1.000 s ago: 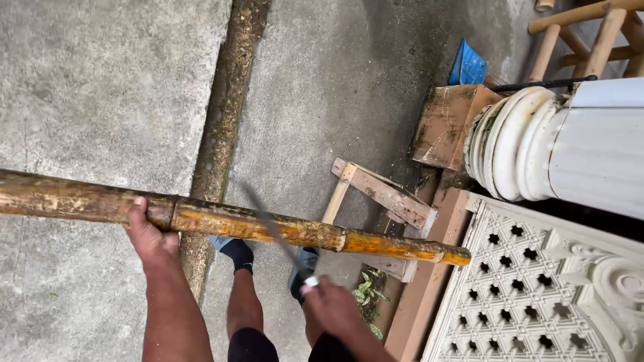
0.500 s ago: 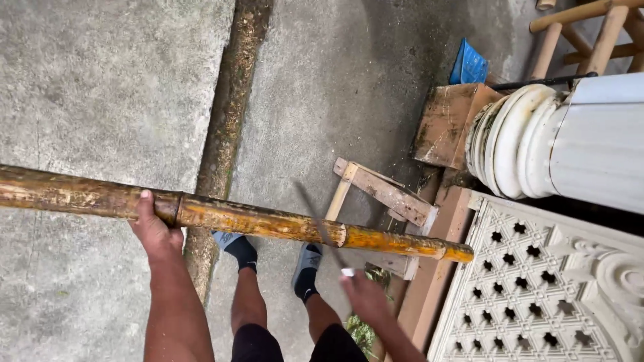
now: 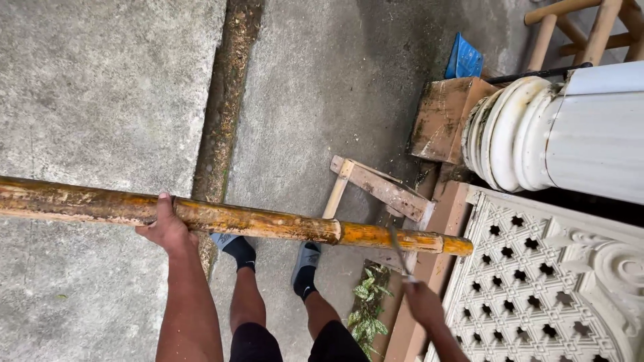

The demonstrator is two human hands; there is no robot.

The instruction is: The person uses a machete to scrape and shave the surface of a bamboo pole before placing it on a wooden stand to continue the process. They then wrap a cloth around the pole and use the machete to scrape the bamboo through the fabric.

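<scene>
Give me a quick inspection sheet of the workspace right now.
Surface: grey concrete floor with a dirt-filled groove.
Job's things: long bamboo pole held level; thin blade against it near the right end.
Clutter: wooden frame, board, blue item, small plant.
Grippers: left hand grips the pole; right hand holds the blade.
Cables: nothing seen.
Surroundings: white column, white lattice panel, wooden stool legs.
</scene>
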